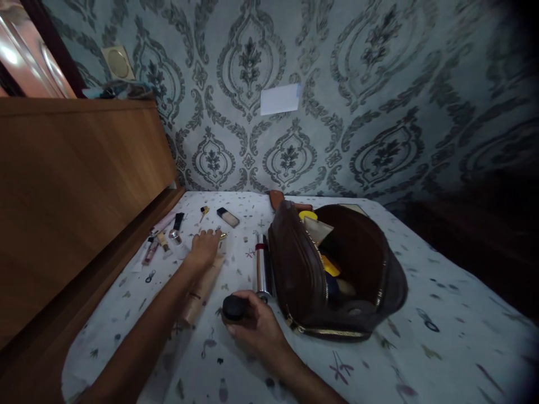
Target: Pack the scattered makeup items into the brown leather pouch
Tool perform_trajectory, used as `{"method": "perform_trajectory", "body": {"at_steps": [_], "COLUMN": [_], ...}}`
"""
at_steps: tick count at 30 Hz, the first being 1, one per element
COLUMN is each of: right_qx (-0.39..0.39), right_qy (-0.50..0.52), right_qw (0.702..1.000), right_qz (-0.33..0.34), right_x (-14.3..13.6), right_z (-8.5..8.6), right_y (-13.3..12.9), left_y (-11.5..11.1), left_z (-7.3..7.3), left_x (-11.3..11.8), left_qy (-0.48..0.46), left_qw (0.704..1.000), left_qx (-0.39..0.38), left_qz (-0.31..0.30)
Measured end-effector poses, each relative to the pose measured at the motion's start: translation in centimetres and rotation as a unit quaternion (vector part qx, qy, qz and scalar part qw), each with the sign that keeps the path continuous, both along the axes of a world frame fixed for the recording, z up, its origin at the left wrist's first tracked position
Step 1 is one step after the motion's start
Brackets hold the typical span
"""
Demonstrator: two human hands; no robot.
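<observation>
My right hand (259,328) is closed around a small round black-topped container (234,307) above the table, beside a brown bag. My left hand (205,247) is stretched further forward with its fingers curled down at the cloth; what they hold, if anything, is hidden. A small gold-coloured item (223,236) lies right at those fingertips. Under my left forearm is a beige tube (202,294), partly covered. The brown bag (295,269) stands unzipped, with yellow things and a pale pouch (318,230) inside. A silver cylinder with a red band (263,264) lies against its left side.
At the left lie several cosmetics, among them a black tube (178,221), a pink tube (150,252) and a clear bottle (175,237). A foundation bottle (228,217) lies further back. A wooden cabinet (84,196) borders the left; a patterned wall (248,146) stands behind.
</observation>
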State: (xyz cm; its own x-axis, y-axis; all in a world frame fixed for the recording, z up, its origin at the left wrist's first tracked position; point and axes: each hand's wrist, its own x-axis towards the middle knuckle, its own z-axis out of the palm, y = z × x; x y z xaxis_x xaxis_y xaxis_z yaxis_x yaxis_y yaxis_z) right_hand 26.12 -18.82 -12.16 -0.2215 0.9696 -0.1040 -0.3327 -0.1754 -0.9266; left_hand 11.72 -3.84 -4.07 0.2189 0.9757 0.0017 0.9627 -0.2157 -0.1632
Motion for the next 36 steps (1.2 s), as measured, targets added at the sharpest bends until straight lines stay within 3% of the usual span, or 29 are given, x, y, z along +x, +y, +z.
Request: {"method": "perform_trajectory", "body": {"at_steps": [3,7,9,13,16,25,29,33,36], "right_qx": [0.003,0.0,0.004,0.014,0.029,0.052,0.039,0.018,0.017], "right_qy": [-0.014,-0.021,-0.03,-0.038,-0.048,-0.093,-0.082,-0.075,-0.092], "right_qw": [1.0,1.0,1.0,0.999,0.998,0.993,0.995,0.997,0.996], "right_qz": [-0.002,-0.002,-0.002,0.001,0.014,0.04,0.037,-0.007,-0.007], "right_x": [0.1,0.2,0.1,0.1,0.0,0.2,0.3,-0.2,-0.2], "right_z": [0.4,0.5,0.3,0.0,0.0,-0.4,-0.4,-0.6,-0.7], "right_y": [-0.1,0.1,0.2,0.1,0.0,0.2,-0.1,-0.4,-0.3], "left_y": [0.7,-0.2,-1.2,-3.4,-4.4,-5.3,-5.6,-4.7,-3.8], "left_z": [-0.4,0.0,0.3,0.7,0.6,0.6,1.4,2.8,3.1], "left_x": [-0.4,0.7,2.2,5.5,6.4,2.8,0.7,-2.9,-5.7], "left_qy": [-0.002,-0.025,-0.053,-0.111,-0.121,-0.116,-0.122,-0.113,-0.103], "left_qw": [1.0,1.0,0.997,0.966,0.952,0.974,0.979,0.987,0.981], "left_qx": [-0.012,0.0,0.002,-0.047,-0.064,-0.017,0.016,0.108,0.154], "left_qz": [0.0,-0.014,-0.063,-0.23,-0.274,-0.194,-0.16,-0.038,0.052]}}
